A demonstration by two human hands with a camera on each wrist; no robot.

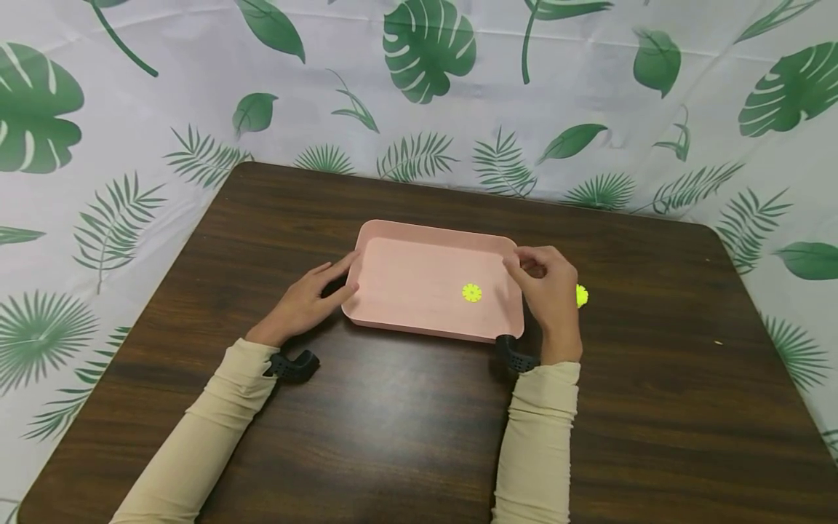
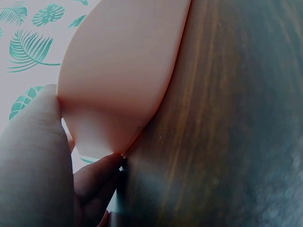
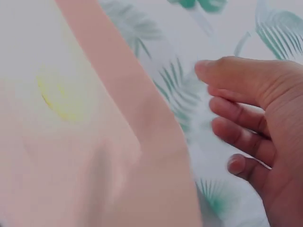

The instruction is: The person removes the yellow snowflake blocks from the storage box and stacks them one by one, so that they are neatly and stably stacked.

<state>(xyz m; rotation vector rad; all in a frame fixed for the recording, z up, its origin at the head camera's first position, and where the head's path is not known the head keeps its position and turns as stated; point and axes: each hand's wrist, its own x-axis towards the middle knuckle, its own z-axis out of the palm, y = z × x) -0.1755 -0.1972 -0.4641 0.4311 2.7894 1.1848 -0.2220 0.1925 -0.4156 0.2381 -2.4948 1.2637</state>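
Observation:
A shallow pink tray (image 1: 419,276) lies on the dark wooden table, and a yellow notched disc (image 1: 471,292) sits inside it, right of the middle. My left hand (image 1: 304,302) touches the tray's left end with thumb and fingers spread along the rim; the left wrist view shows them against the tray wall (image 2: 113,94). Over the tray's right end is my right hand (image 1: 546,287). Its fingers (image 3: 236,111) are loosely bent with nothing between them in the right wrist view, apart from the rim. More yellow (image 1: 582,295) shows just right of that hand, partly hidden behind it.
The dark wooden table (image 1: 393,422) extends around the tray. A tiny yellowish bit (image 1: 718,343) lies far to the right. Behind the table hangs a white cloth (image 1: 314,87) with green leaf prints. Each wrist carries a black camera mount (image 1: 294,366).

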